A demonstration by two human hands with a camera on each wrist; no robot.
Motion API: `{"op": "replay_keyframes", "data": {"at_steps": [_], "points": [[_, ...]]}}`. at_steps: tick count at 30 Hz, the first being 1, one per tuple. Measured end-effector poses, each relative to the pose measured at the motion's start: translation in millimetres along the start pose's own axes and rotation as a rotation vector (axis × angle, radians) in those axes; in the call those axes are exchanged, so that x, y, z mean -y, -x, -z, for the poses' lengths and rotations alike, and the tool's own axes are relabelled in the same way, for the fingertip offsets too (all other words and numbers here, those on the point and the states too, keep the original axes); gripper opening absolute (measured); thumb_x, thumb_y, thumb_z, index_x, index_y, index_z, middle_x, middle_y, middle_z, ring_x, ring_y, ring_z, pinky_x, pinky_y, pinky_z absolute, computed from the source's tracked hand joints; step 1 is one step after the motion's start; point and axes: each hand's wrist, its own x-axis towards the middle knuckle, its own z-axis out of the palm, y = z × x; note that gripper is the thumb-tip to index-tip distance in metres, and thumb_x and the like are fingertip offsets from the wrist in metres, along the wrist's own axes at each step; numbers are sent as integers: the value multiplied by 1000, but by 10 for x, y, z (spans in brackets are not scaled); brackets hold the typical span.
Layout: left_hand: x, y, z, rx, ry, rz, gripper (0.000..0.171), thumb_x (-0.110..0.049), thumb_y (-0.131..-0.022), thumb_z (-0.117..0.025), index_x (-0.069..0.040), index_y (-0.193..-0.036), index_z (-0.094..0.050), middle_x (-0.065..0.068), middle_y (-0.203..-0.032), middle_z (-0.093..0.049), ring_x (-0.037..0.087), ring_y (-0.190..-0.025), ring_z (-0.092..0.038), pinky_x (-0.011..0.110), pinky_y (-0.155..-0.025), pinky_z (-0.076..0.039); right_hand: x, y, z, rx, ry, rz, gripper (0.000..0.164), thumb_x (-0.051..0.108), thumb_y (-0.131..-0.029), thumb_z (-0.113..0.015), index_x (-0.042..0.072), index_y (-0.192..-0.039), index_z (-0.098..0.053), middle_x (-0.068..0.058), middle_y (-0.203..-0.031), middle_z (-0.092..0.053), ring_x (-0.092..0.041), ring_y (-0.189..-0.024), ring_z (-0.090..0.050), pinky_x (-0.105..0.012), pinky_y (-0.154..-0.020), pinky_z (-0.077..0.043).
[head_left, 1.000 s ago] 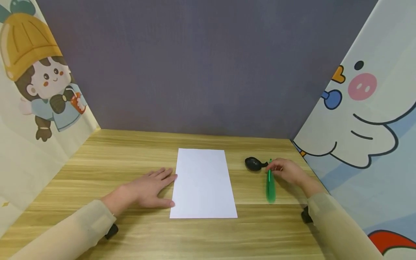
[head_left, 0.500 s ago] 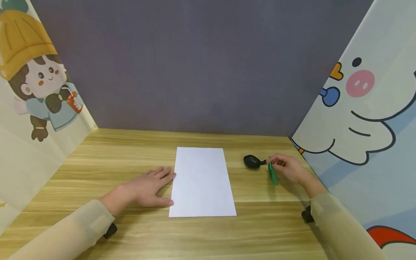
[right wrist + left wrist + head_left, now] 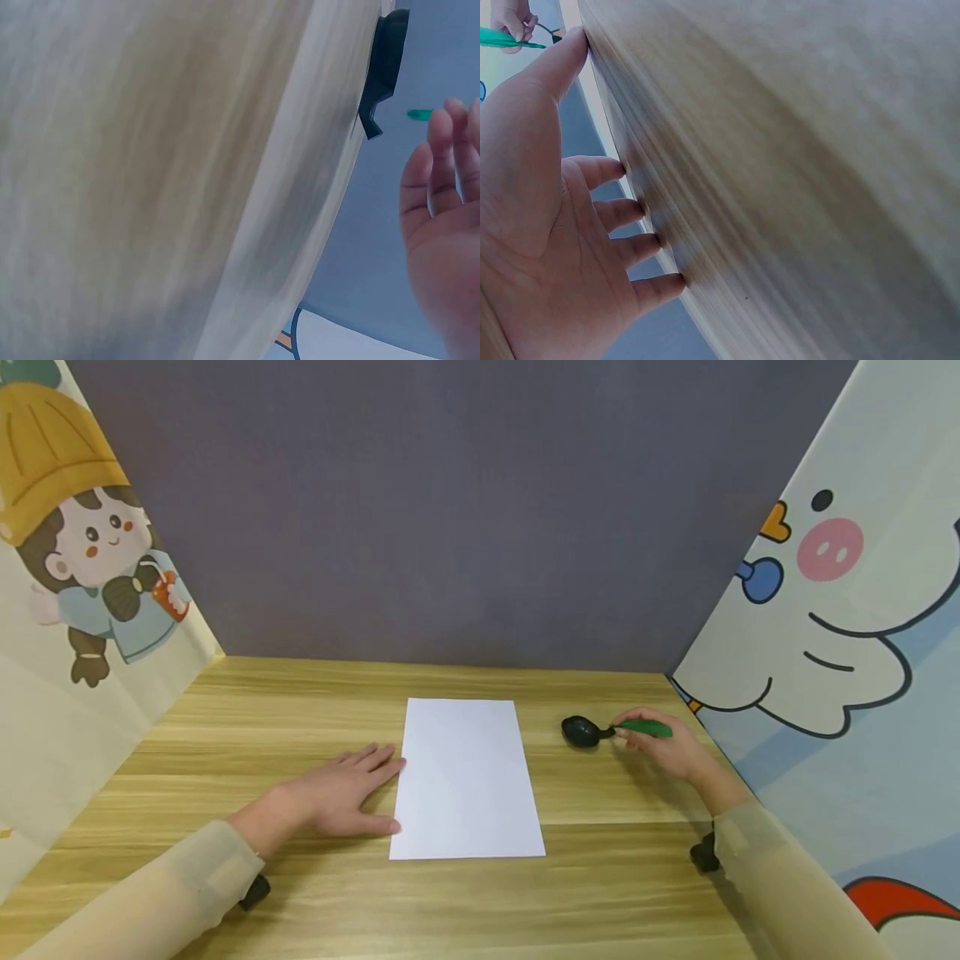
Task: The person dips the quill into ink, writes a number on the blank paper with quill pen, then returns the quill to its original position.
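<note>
My left hand (image 3: 352, 797) rests on the wooden table with fingers spread, fingertips and thumb at the left edge of a white paper sheet (image 3: 468, 781). In the left wrist view that hand (image 3: 562, 217) shows straight fingertips against the tabletop. On the right, my right hand (image 3: 663, 747) pinches a slim green feather-like piece (image 3: 647, 727), which lies across the fingers and points right. Its green end (image 3: 418, 115) shows beyond the fingers in the right wrist view. Just left of the right fingertips lies a black spoon-shaped piece (image 3: 581, 732) with a rounded bowl and short bent handle.
The wooden tabletop (image 3: 300, 893) runs back to a dark grey wall (image 3: 450, 510). Cartoon-printed panels stand on both sides, the right panel (image 3: 847, 677) close beside the right arm.
The green piece has swung from hanging toward the table front to pointing right over the right hand. The left hand, paper and black piece stay put; the view shifts slightly.
</note>
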Motion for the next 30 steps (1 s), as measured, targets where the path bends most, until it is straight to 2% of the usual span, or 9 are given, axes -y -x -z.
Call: {"op": "replay_keyframes", "data": {"at_steps": [4, 6, 11, 14, 18, 25, 30], "points": [[-4, 0, -1, 2, 1, 1, 107, -79, -99, -60, -13, -176, -27, 20, -184, -17, 48, -170, -17, 73, -133, -21, -18, -33, -17, -26, -25, 102, 26, 7, -112, -62, -5, -134, -70, -23, -103, -75, -20, -83, -71, -39, -70, -63], [-7, 0, -2, 4, -1, 4, 107, -80, -99, -60, -13, -176, -27, 19, -184, -17, 48, -170, -17, 72, -133, -21, -26, -40, -23, -39, -63, 112, 27, 2, -112, -60, -9, -135, -68, -25, -104, -75, -20, -82, -71, -39, -69, -62], [-8, 0, -3, 6, -2, 8, 107, -80, -98, -60, -14, -176, -27, 18, -184, -16, 47, -170, -16, 72, -134, -21, 6, -39, -26, -44, -89, 28, 32, 9, -116, -55, -9, -140, -65, -27, -113, -76, -21, -87, -74, -38, -74, -64], [-6, -2, -1, 3, 0, 4, 107, -80, -99, -60, -14, -176, -27, 18, -184, -17, 47, -170, -16, 73, -133, -21, 35, -46, -24, -33, -110, -8, 34, 12, -117, -52, -11, -140, -64, -32, -113, -74, -24, -89, -74, -39, -77, -64], [-4, -4, 1, 0, 1, 1, 107, -79, -99, -61, -13, -176, -27, 19, -184, -17, 48, -170, -17, 73, -133, -21, 69, -54, -18, -26, -127, -42, 38, 16, -118, -50, -12, -143, -62, -32, -112, -72, -25, -92, -73, -39, -80, -64], [-17, 3, 14, 0, -1, 2, 106, -78, -99, -61, -13, -176, -28, 19, -184, -17, 48, -170, -17, 73, -133, -21, 98, -58, -25, -31, -174, -60, 43, 21, -120, -47, -9, -148, -59, -22, -114, -73, -16, -94, -73, -36, -82, -64], [-10, -2, 8, 1, 0, 2, 107, -79, -99, -61, -13, -176, -28, 19, -184, -17, 48, -170, -17, 73, -133, -21, 125, -78, -44, -27, -198, -66, 46, 22, -121, -44, -12, -148, -56, -24, -115, -73, -11, -95, -74, -35, -82, -64]]}}
